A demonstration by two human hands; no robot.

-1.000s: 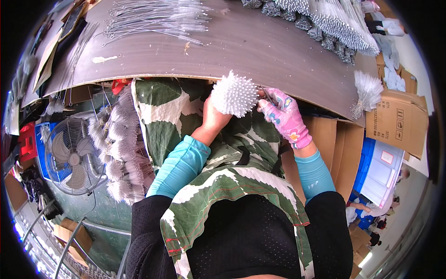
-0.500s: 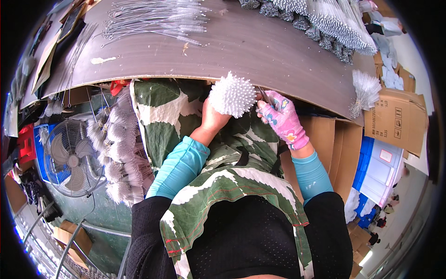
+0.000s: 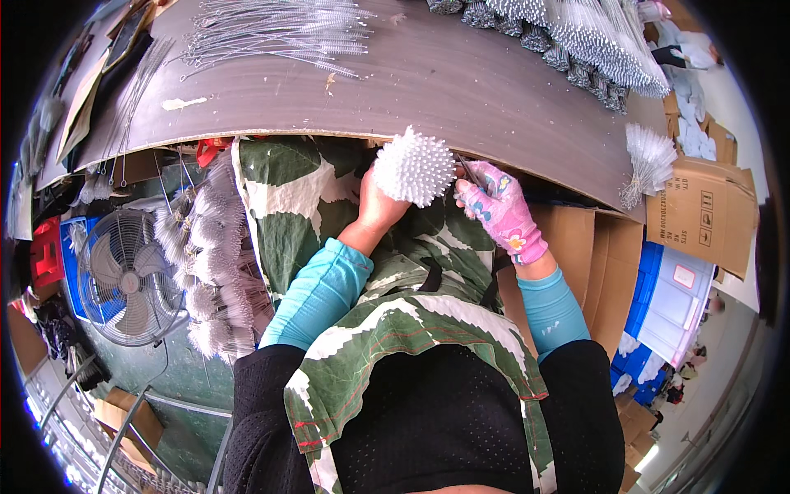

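Note:
My bare left hand is closed around a bundle of white-bristled wire brushes at the table's front edge. The brush tips point up toward me, so the wire ends below are hidden. Just right of the bundle, my right hand, in a pink flowered glove, is closed with its fingers bent. From its grip sticks a slim dark metal tool, its handles mostly covered by the fingers; I cannot tell whether it is scissors or pliers.
Loose wire brushes lie on the brown table. Bundled brushes are piled at the far right, and another bunch sits by the right edge. An open carton stands below right; a fan and hanging brushes are left.
The brush bundle in my left hand has shifted very slightly to the right. My right hand stays in nearly the same place with the tool.

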